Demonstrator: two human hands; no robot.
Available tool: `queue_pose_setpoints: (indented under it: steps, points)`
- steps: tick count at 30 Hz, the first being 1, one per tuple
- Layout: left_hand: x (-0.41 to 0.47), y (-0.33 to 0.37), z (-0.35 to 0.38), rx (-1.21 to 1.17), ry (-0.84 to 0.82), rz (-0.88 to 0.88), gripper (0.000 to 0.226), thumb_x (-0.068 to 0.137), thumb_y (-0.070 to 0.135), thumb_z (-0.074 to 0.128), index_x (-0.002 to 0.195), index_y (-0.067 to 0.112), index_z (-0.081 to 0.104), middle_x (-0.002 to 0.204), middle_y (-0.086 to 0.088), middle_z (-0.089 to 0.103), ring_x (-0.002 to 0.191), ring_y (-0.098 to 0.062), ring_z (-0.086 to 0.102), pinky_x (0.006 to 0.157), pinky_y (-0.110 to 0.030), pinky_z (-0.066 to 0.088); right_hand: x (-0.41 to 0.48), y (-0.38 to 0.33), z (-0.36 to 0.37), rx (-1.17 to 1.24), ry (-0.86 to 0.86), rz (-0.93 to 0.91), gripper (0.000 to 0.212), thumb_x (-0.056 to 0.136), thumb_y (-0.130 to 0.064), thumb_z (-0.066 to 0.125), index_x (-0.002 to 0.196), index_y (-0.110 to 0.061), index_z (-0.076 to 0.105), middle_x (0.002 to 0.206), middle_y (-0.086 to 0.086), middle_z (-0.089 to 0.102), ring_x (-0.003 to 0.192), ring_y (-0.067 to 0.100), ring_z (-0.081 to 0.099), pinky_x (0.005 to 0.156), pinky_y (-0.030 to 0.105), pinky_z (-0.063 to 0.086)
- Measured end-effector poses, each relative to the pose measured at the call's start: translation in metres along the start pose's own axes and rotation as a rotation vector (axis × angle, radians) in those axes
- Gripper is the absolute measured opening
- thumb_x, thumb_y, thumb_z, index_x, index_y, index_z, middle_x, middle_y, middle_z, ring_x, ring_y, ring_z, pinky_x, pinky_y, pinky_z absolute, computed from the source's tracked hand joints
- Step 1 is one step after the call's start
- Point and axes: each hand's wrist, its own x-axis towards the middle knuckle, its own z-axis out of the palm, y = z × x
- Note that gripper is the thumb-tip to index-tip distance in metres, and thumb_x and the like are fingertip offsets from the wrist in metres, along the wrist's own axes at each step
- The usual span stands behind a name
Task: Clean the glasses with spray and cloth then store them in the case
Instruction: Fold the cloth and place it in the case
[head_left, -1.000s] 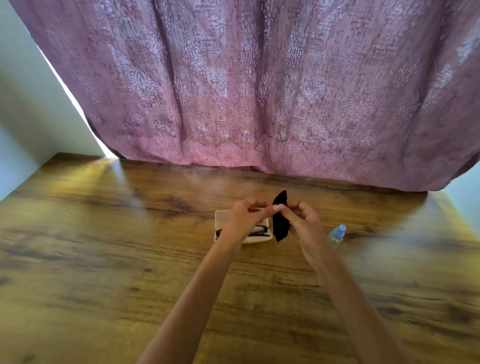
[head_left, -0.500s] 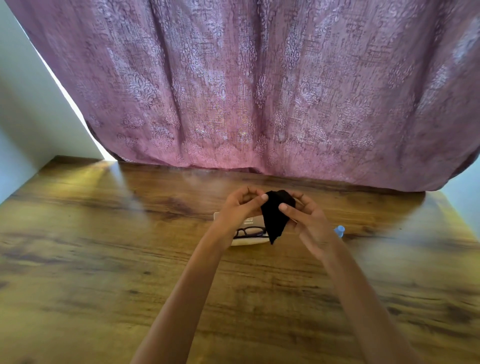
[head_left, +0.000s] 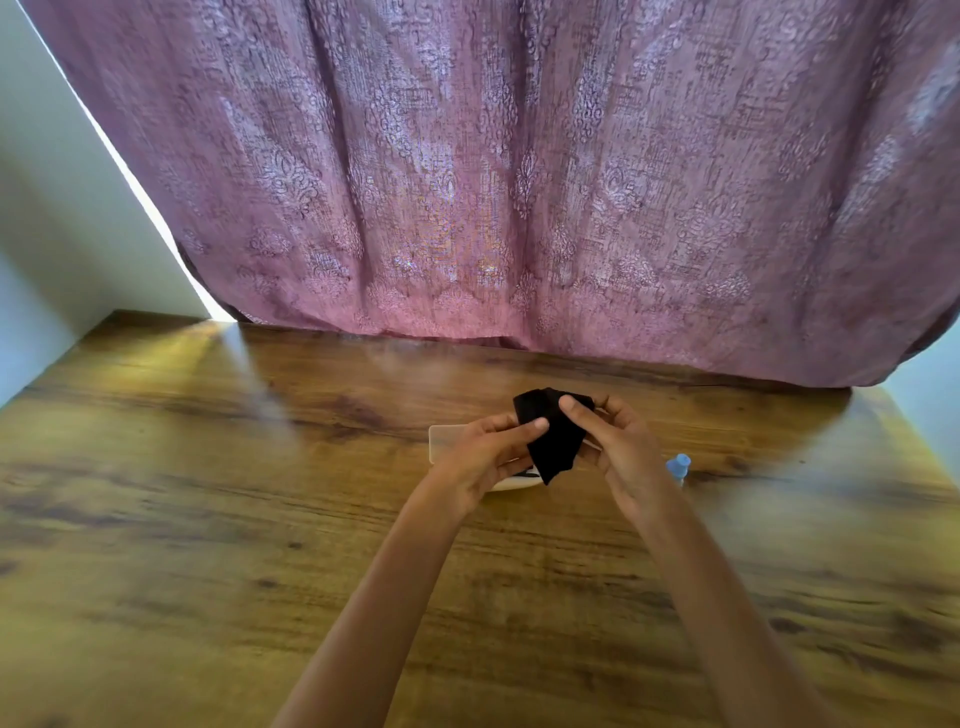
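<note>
**A:** What's nearest?

**B:** Bare desk (head_left: 260, 545) along the near edge, with my forearms crossing it. Further on, both grips meet over the desk's middle, nearer its far edge. My left grip (head_left: 483, 457) pinches the black cloth (head_left: 556, 441) by its left side, between thumb and fingers. My right grip (head_left: 621, 452) pinches the upper right of it, thumb across the front. The cloth hangs folded between them, tip downward.

**A:** How will it handle?

**B:** Light and limp, I judge, with no stiffness. It wants holding at two corners or it bunches. It's neither fragile nor slippery.

**A:** And the glasses?

**B:** The glasses (head_left: 531, 472) are under and just behind my left grip, in the white case (head_left: 447, 441), which looks open. Only a dark sliver by the cloth's tip shows, and I take that for the frame. I reckon they're light but fragile. Take them by the bridge or a temple, never by the lenses.

**A:** Spray?

**B:** The blue-capped bottle (head_left: 678, 464) stands right of the case, half hidden behind my right wrist. It's probably light and easily tipped, so hold it round the body. Beyond it, the mauve curtain (head_left: 519, 182) drops to the desk's far edge.
</note>
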Motion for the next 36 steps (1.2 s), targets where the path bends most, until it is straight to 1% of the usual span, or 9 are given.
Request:
queue_pose_setpoints:
  steps: [5, 10, 15, 21, 24, 26, 28, 31, 36]
  points:
    - [0.000, -0.001, 0.002, -0.037, 0.089, 0.012, 0.016, 0.088, 0.023, 0.064, 0.097, 0.010, 0.067, 0.100, -0.009, 0.071, 0.099, -0.024, 0.065, 0.093, -0.037, 0.051, 0.001, 0.003, -0.003, 0.012, -0.001, 0.084, 0.022, 0.076, -0.023, 0.074, 0.094, -0.012, 0.066, 0.091, 0.002, 0.073, 0.087, 0.017, 0.070, 0.069, 0.029, 0.057]
    - [-0.004, 0.002, 0.003, 0.004, 0.139, 0.030, 0.023, 0.087, 0.029, 0.064, 0.100, 0.011, 0.065, 0.103, -0.010, 0.071, 0.095, -0.025, 0.068, 0.083, -0.035, 0.056, 0.002, 0.003, -0.009, 0.095, -0.118, 0.240, 0.041, 0.071, -0.018, 0.074, 0.106, 0.001, 0.065, 0.100, 0.012, 0.071, 0.092, 0.022, 0.070, 0.074, 0.032, 0.059]
    - [-0.006, 0.008, -0.002, 0.197, 0.017, 0.106, 0.041, 0.081, 0.007, 0.070, 0.120, 0.010, 0.058, 0.114, -0.012, 0.067, 0.103, -0.023, 0.066, 0.088, -0.038, 0.054, 0.003, 0.008, -0.014, 0.179, -0.095, 0.282, 0.050, 0.072, -0.012, 0.073, 0.118, 0.004, 0.059, 0.101, 0.011, 0.071, 0.091, 0.021, 0.070, 0.075, 0.029, 0.059]
    - [-0.001, 0.012, -0.007, 0.317, 0.087, 0.194, 0.029, 0.085, 0.000, 0.062, 0.115, -0.001, 0.061, 0.112, -0.016, 0.067, 0.103, -0.026, 0.065, 0.091, -0.040, 0.052, 0.003, 0.009, -0.014, 0.203, -0.136, 0.371, 0.042, 0.072, -0.003, 0.069, 0.113, 0.001, 0.065, 0.105, 0.015, 0.070, 0.098, 0.025, 0.067, 0.085, 0.033, 0.054]
    - [-0.002, 0.014, -0.006, 0.348, 0.097, 0.261, 0.021, 0.087, -0.009, 0.054, 0.098, 0.003, 0.068, 0.098, -0.011, 0.070, 0.093, -0.021, 0.067, 0.082, -0.025, 0.055, 0.004, 0.012, -0.013, 0.260, -0.102, 0.258, 0.032, 0.072, 0.005, 0.065, 0.104, 0.000, 0.067, 0.100, 0.014, 0.072, 0.096, 0.025, 0.068, 0.085, 0.035, 0.055]
    - [-0.002, 0.015, -0.006, 0.349, 0.100, 0.301, 0.029, 0.088, -0.013, 0.048, 0.090, 0.007, 0.068, 0.096, -0.011, 0.070, 0.092, -0.020, 0.067, 0.081, -0.024, 0.055, 0.004, 0.015, -0.013, 0.153, -0.053, 0.118, 0.022, 0.080, 0.010, 0.058, 0.083, -0.007, 0.071, 0.085, 0.007, 0.073, 0.084, 0.019, 0.069, 0.073, 0.030, 0.060]
    - [-0.002, 0.015, -0.008, 0.321, 0.128, 0.295, 0.027, 0.090, -0.010, 0.046, 0.097, 0.006, 0.067, 0.098, -0.014, 0.070, 0.090, -0.018, 0.068, 0.077, -0.023, 0.055, 0.005, 0.017, -0.012, -0.028, -0.040, -0.003, 0.040, 0.087, 0.013, 0.052, 0.067, -0.016, 0.071, 0.079, 0.003, 0.073, 0.079, 0.016, 0.069, 0.064, 0.026, 0.059]
    - [0.001, 0.014, -0.011, 0.303, 0.160, 0.260, 0.024, 0.092, -0.001, 0.049, 0.111, 0.005, 0.065, 0.101, -0.016, 0.070, 0.087, -0.016, 0.068, 0.074, -0.021, 0.055, 0.005, 0.016, -0.010, -0.201, -0.055, -0.119, 0.045, 0.086, 0.016, 0.053, 0.065, -0.020, 0.070, 0.087, 0.006, 0.072, 0.086, 0.017, 0.070, 0.066, 0.026, 0.058]
    - [-0.001, 0.012, -0.012, 0.223, 0.143, 0.183, 0.024, 0.095, 0.006, 0.048, 0.112, -0.005, 0.062, 0.092, -0.011, 0.069, 0.075, -0.008, 0.069, 0.065, -0.018, 0.055, 0.002, 0.010, -0.006, -0.358, -0.080, -0.236, 0.040, 0.082, 0.019, 0.051, 0.072, -0.015, 0.068, 0.095, 0.006, 0.071, 0.094, 0.013, 0.068, 0.072, 0.025, 0.058]
